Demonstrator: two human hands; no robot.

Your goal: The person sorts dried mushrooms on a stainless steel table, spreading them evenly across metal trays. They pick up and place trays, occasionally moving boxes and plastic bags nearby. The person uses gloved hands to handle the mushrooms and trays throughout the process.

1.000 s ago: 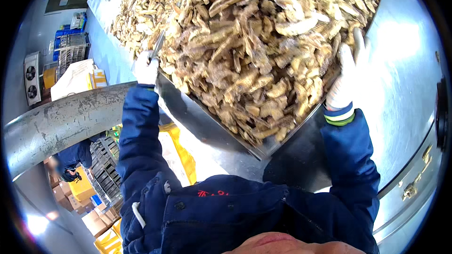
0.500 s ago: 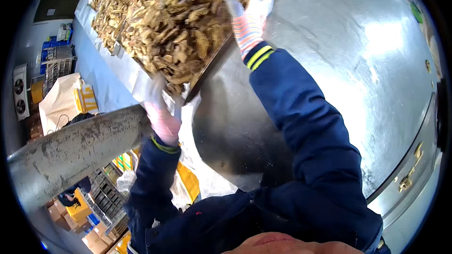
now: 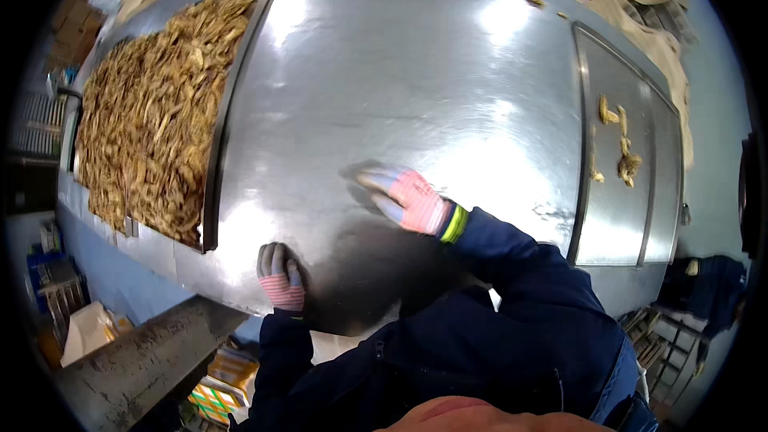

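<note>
In the head view, brown strips spread in a shallow tray at the left end of a steel table, to the left of both hands and apart from them. Left hand gloved, at the near edge of the table, fingers loosely parted, nothing gripped. Right hand gloved and blurred, over the middle of the table, fingers stretched out, well apart from the left, nothing gripped; cannot tell whether touching the metal.

Probably light strip by strip, but heavy as a full load; likely soft and pliable, perhaps damp, so apt to slip and to tear under a hard pinch. Best scooped by the handful with spread fingers. For the tray, likely stiff, take hold along the straight wall facing the hands. Table probably rigid and slick.

Strips golden to dark brown, thin, long, irregular, matted into a fairly level layer. Tray wall dark and straight; table grey, bright with glare. A few loose pieces of similar colour on a framed steel panel at the right.
</note>
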